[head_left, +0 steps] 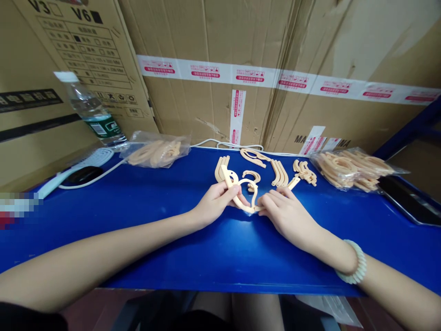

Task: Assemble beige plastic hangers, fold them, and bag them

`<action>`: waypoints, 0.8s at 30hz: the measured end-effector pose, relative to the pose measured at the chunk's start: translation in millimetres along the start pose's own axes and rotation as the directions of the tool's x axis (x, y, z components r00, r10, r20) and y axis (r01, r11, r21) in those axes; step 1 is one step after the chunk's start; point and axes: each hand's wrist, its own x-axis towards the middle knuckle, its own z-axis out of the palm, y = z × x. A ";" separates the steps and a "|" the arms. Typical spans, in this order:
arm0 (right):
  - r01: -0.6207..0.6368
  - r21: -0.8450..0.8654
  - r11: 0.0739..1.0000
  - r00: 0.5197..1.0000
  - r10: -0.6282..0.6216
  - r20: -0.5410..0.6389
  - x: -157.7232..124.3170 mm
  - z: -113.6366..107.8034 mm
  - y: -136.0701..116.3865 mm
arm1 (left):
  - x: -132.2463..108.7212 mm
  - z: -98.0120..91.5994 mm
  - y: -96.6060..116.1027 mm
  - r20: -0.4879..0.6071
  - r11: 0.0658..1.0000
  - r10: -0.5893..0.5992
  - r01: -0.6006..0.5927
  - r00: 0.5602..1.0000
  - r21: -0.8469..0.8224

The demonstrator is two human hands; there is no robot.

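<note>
Between my two hands is a partly joined beige plastic folding hanger (254, 195), held just above the blue table. My left hand (218, 200) pinches its left arm between thumb and fingers. On the other side, my right hand (280, 209) is closed around the right arm, whose end sticks out past the fingers. Behind the hands lie loose beige hanger parts: curved arms (279, 173) in a row at the right, more arms (220, 168) at the left, a small hook-shaped piece (253, 174), a looped piece (253, 156) and short curved pieces (305, 172).
Clear bags of beige parts lie at the left (156, 151) and right (347, 168). A water bottle (93, 112), a pale blue handled object (82, 163), a black oval object (84, 174) and a phone (411, 200) sit on the blue table (138, 248). Cardboard boxes (206, 37) stand behind.
</note>
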 end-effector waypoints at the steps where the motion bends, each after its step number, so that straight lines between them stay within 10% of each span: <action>1: 0.016 -0.021 1.000 1.000 -0.016 -0.007 0.6 -1.7 -1.5 | -0.6 0.3 0.5 -0.010 1.000 -0.016 0.016 1.000 -0.014; 16: 0.185 -0.134 0.974 0.969 -0.203 -0.143 -0.7 -11.7 7.0 | -2.8 0.4 6.6 -0.094 0.976 -0.135 0.116 0.986 -0.182; 24: -0.129 0.072 0.989 0.985 0.136 -0.107 -14.6 -24.9 84.9 | -5.8 -0.9 8.2 -0.057 0.982 -0.117 0.107 0.992 -0.159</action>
